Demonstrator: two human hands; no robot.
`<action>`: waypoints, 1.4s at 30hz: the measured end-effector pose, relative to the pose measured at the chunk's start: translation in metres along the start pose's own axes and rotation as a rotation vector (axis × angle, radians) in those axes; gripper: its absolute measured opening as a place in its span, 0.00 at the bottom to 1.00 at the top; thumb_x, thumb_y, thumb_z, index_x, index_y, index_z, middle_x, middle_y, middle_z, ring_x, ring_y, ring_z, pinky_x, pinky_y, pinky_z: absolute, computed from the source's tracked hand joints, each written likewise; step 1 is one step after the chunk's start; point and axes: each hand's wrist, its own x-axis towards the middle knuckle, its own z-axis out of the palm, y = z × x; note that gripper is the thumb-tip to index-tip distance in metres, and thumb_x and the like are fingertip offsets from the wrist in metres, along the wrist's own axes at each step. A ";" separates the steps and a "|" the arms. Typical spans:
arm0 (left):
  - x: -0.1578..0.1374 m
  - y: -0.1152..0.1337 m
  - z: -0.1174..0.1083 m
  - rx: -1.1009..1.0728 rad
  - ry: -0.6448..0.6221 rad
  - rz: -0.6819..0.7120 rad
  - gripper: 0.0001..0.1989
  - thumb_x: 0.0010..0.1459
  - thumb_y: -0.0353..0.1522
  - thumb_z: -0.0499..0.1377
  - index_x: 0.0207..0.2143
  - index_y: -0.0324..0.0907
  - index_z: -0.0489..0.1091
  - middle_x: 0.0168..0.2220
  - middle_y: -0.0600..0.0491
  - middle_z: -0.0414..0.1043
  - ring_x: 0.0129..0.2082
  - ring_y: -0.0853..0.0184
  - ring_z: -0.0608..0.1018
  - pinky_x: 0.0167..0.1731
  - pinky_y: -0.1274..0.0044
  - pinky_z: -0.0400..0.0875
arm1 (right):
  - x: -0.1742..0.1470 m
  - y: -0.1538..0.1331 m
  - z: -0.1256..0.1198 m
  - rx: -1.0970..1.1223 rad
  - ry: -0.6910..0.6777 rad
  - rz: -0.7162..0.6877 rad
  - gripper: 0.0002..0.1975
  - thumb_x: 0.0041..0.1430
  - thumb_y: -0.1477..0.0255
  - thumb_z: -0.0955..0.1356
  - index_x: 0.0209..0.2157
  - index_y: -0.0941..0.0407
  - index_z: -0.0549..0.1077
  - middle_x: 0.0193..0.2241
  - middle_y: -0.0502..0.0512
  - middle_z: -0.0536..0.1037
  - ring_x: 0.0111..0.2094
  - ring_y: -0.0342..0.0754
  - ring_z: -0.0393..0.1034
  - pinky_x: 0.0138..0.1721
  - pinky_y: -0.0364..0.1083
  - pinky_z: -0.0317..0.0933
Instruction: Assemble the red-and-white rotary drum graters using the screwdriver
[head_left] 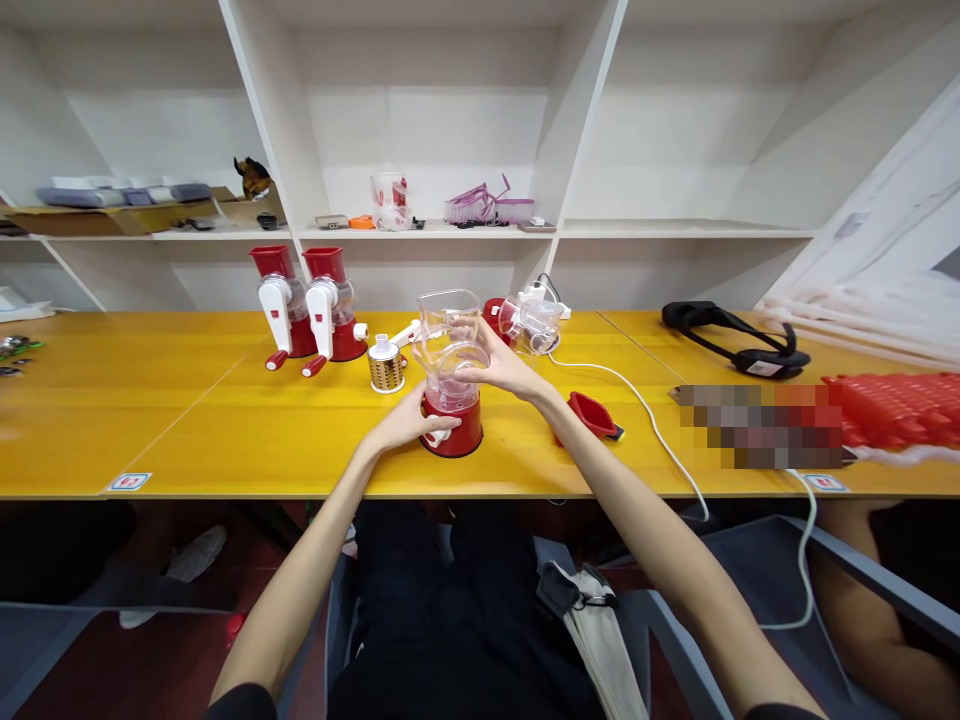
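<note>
Clear plastic grinder housing (435, 325) at centre stage, upright on its round red plastic base (459, 442), close to the front edge of the yellow wooden desk (277, 440) and squarely between two bare hands! Left hand (409, 422) comes in low, forearm angled up from the near side, palm turned to the base; its thumb stretches across the front by the small white plastic knob (439, 434), and the fingers go around the far side (most of them out of sight, so how tightly they curl I cannot tell). Up top, right hand (495, 365) reaches across from the right, wrist bent inward, thumb and fingers parted around the clear wall, thumb in front, the others higher and behind, showing partly through the plastic.

Around them: a silver metal grating drum with a white top (386, 370) stands just left, a white plastic crank handle (406, 334) near it. Two red-and-white grinders (330, 320) stand side by side farther left. Over on the right, a red plastic hopper (592, 414) lies near the right forearm, beside a white cable (637, 395) curling toward the edge.
</note>
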 end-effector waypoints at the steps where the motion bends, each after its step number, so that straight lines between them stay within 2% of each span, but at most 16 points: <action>1: 0.000 0.001 -0.001 -0.001 0.000 0.000 0.41 0.49 0.42 0.69 0.62 0.40 0.61 0.63 0.42 0.67 0.63 0.52 0.70 0.65 0.61 0.61 | -0.002 0.000 0.001 -0.010 0.022 -0.005 0.41 0.42 0.56 0.79 0.55 0.50 0.61 0.61 0.60 0.64 0.64 0.57 0.60 0.67 0.61 0.55; 7: -0.004 0.006 -0.014 -0.115 -0.079 -0.048 0.42 0.47 0.41 0.70 0.63 0.39 0.60 0.63 0.41 0.66 0.63 0.52 0.69 0.64 0.61 0.62 | -0.017 0.000 -0.006 -0.061 0.134 -0.015 0.37 0.45 0.54 0.77 0.54 0.49 0.63 0.63 0.58 0.64 0.64 0.58 0.60 0.67 0.62 0.54; 10: -0.003 0.006 -0.014 -0.094 -0.054 -0.022 0.40 0.46 0.40 0.70 0.61 0.42 0.63 0.63 0.44 0.66 0.63 0.54 0.69 0.64 0.62 0.61 | -0.022 0.002 -0.009 -0.074 0.190 -0.023 0.36 0.46 0.54 0.77 0.54 0.48 0.64 0.64 0.57 0.63 0.65 0.57 0.59 0.68 0.61 0.52; 12: -0.002 0.006 -0.009 -0.012 0.005 -0.021 0.38 0.46 0.41 0.71 0.58 0.42 0.64 0.60 0.44 0.68 0.61 0.54 0.71 0.64 0.62 0.61 | -0.023 0.003 -0.009 -0.073 0.225 -0.037 0.36 0.46 0.54 0.77 0.53 0.48 0.64 0.64 0.56 0.63 0.65 0.56 0.59 0.69 0.61 0.51; 14: -0.001 0.007 -0.001 0.097 0.119 -0.024 0.36 0.46 0.44 0.71 0.54 0.40 0.65 0.56 0.42 0.70 0.58 0.52 0.72 0.62 0.60 0.63 | -0.023 0.003 -0.007 -0.050 0.237 -0.055 0.35 0.46 0.55 0.77 0.53 0.48 0.64 0.64 0.56 0.62 0.65 0.56 0.59 0.68 0.60 0.52; 17: 0.000 0.008 0.010 0.212 0.256 -0.074 0.37 0.46 0.48 0.70 0.51 0.37 0.63 0.54 0.39 0.69 0.56 0.49 0.73 0.59 0.57 0.65 | -0.021 0.002 -0.003 -0.002 0.207 -0.071 0.36 0.44 0.58 0.78 0.52 0.48 0.64 0.64 0.57 0.63 0.65 0.55 0.59 0.68 0.59 0.54; 19: 0.000 0.008 0.010 0.174 0.224 -0.101 0.39 0.47 0.48 0.69 0.54 0.36 0.60 0.57 0.36 0.67 0.58 0.49 0.72 0.59 0.57 0.64 | -0.018 0.002 -0.001 0.017 0.175 -0.066 0.36 0.43 0.58 0.79 0.52 0.49 0.64 0.63 0.57 0.63 0.66 0.56 0.58 0.68 0.59 0.54; 22: -0.002 0.007 0.001 -0.011 0.049 -0.065 0.41 0.50 0.45 0.68 0.59 0.39 0.57 0.63 0.38 0.62 0.63 0.53 0.69 0.63 0.61 0.62 | -0.015 0.001 -0.002 0.024 0.132 -0.044 0.37 0.43 0.57 0.79 0.53 0.49 0.64 0.64 0.58 0.63 0.66 0.56 0.58 0.67 0.60 0.55; 25: -0.004 0.007 -0.009 -0.081 -0.052 -0.041 0.38 0.49 0.43 0.69 0.60 0.41 0.61 0.63 0.43 0.65 0.63 0.54 0.69 0.64 0.62 0.61 | -0.012 0.000 -0.004 0.020 0.100 -0.035 0.37 0.44 0.57 0.78 0.54 0.49 0.64 0.64 0.57 0.63 0.66 0.56 0.57 0.67 0.60 0.55; 28: -0.005 0.010 -0.009 -0.014 -0.038 -0.043 0.39 0.47 0.43 0.71 0.59 0.39 0.64 0.61 0.42 0.69 0.60 0.52 0.72 0.63 0.60 0.62 | -0.010 -0.003 -0.005 0.031 0.033 -0.034 0.35 0.47 0.57 0.77 0.55 0.48 0.65 0.64 0.55 0.63 0.66 0.55 0.57 0.67 0.60 0.55; 31: -0.006 0.013 -0.004 0.022 -0.007 -0.018 0.42 0.47 0.44 0.71 0.60 0.40 0.63 0.61 0.42 0.68 0.60 0.51 0.72 0.63 0.60 0.63 | -0.009 -0.008 -0.004 0.039 -0.038 -0.035 0.35 0.48 0.59 0.77 0.56 0.48 0.65 0.64 0.55 0.64 0.66 0.54 0.57 0.68 0.60 0.54; 36: -0.007 0.015 -0.001 -0.007 -0.012 -0.027 0.43 0.47 0.44 0.71 0.62 0.41 0.60 0.63 0.41 0.66 0.61 0.51 0.71 0.62 0.60 0.64 | -0.010 -0.013 -0.004 -0.006 -0.038 -0.006 0.38 0.45 0.57 0.77 0.57 0.48 0.63 0.65 0.56 0.61 0.66 0.57 0.57 0.68 0.62 0.54; 42: -0.007 0.018 -0.001 -0.061 -0.029 0.005 0.42 0.48 0.43 0.70 0.62 0.42 0.60 0.65 0.43 0.64 0.63 0.52 0.70 0.63 0.63 0.63 | -0.010 -0.015 -0.013 -0.046 -0.095 0.013 0.39 0.45 0.57 0.77 0.57 0.48 0.63 0.64 0.57 0.62 0.66 0.60 0.57 0.69 0.64 0.51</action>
